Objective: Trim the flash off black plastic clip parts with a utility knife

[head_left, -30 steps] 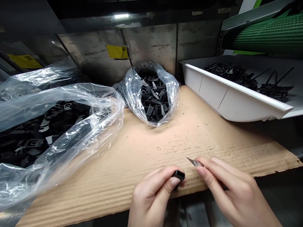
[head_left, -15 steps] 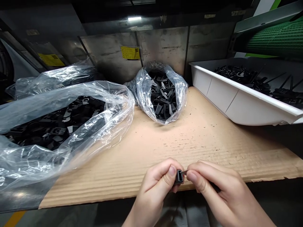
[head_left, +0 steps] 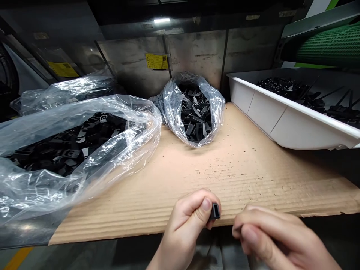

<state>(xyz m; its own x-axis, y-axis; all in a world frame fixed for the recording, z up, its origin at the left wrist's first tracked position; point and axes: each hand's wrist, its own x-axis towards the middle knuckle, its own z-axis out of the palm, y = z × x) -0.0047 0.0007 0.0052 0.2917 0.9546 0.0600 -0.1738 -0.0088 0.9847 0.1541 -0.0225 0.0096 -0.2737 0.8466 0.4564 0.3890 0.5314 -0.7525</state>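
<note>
In the head view my left hand [head_left: 191, 221] is closed around a small black plastic part [head_left: 215, 211]. A rectangular hollow opening in that part's end faces me. To its right, apart from the part, is my right hand [head_left: 272, 236], slightly blurred. Its fingers are curled together, with thumb against forefinger, and whatever lies between them is hidden. Both hands are at the front edge of a cardboard sheet [head_left: 197, 187]. Small dark shavings lie scattered on the cardboard beyond them.
A clear plastic bag [head_left: 132, 150] of black parts lies at left. Another open bag [head_left: 216, 108] of black pieces stands at the back middle. A white bin [head_left: 298, 120] with thin black pieces is at right, below a green conveyor belt [head_left: 332, 45]. A metal wall [head_left: 194, 48] closes the back.
My right hand has drawn away to the right and down from the black plastic part. The thin blade-like piece it held at the opening no longer shows. My left hand keeps its grip.
</note>
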